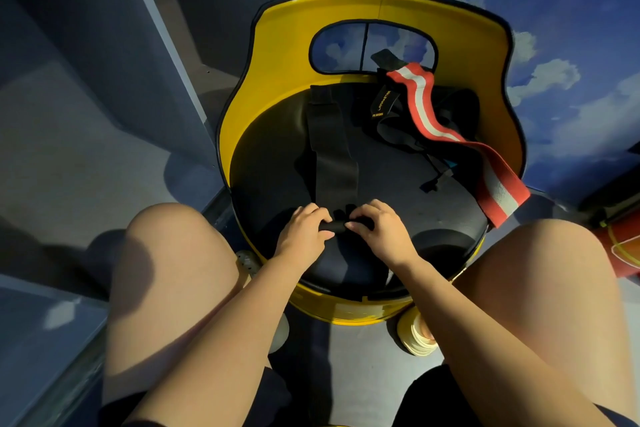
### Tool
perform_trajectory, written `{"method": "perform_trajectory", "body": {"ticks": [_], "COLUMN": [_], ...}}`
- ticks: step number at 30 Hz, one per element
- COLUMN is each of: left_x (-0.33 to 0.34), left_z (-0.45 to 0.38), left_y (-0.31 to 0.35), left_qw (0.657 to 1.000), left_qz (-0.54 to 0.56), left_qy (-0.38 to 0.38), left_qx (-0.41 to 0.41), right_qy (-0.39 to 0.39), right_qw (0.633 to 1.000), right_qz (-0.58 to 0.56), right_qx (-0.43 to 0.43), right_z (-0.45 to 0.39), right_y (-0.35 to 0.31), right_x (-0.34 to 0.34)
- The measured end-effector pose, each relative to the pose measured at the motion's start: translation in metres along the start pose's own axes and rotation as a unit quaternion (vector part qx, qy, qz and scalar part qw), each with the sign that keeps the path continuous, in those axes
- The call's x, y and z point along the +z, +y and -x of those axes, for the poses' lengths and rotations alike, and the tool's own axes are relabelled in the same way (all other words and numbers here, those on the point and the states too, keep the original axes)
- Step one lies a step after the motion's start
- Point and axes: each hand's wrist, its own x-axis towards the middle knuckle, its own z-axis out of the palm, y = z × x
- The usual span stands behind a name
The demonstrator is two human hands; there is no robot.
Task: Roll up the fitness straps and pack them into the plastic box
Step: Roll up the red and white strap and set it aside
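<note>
A yellow chair (277, 55) with a round black seat (398, 191) stands in front of the seated person, between the bare knees. Across the right side of the seat lies a red and white strap (446, 135), its end hanging over the rim, beside a heap of black straps (388, 114) near the backrest. A black strap (332, 149) runs down the middle of the seat toward the person. Its near end is rolled tight, and the left hand (304, 229) and right hand (377, 229) both pinch that roll (335, 226), close together, fingers curled around it.
</note>
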Motion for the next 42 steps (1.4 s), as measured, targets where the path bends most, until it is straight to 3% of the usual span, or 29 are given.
{"method": "perform_trajectory", "body": {"ticks": [5, 9, 17, 24, 32, 34, 38, 42], "left_x": [0.001, -0.002, -0.001, -0.007, -0.011, -0.011, -0.012, -0.013], "left_z": [-0.005, -0.006, 0.006, -0.001, -0.005, -0.002, 0.005, 0.007], "left_y": [-0.002, -0.004, -0.002, -0.003, -0.002, 0.000, 0.002, 0.002], "left_qw": [0.998, 0.996, 0.999, 1.000, 0.996, 0.997, 0.998, 0.995], "left_qz": [0.058, 0.070, -0.022, 0.018, 0.014, 0.000, -0.033, -0.060], "left_qy": [-0.002, -0.013, 0.031, -0.016, -0.081, -0.079, -0.003, -0.028], "left_qx": [-0.033, -0.047, 0.037, 0.015, -0.035, -0.025, 0.044, 0.075], "right_qy": [-0.017, -0.049, -0.148, -0.119, -0.066, -0.072, -0.115, -0.147], "right_qw": [0.987, 0.991, 0.988, 0.993, 0.995, 0.995, 0.993, 0.989], "right_qz": [0.112, 0.077, 0.027, -0.002, 0.047, 0.035, 0.005, -0.031], "right_qx": [-0.115, -0.095, -0.041, -0.009, -0.063, -0.054, -0.028, 0.012], "right_z": [0.002, -0.002, -0.014, -0.006, 0.009, 0.007, -0.001, -0.005], "right_y": [0.008, 0.005, -0.006, -0.008, -0.005, -0.006, -0.007, -0.009], "right_x": [0.002, 0.000, -0.011, -0.008, -0.001, -0.002, -0.008, -0.013]}}
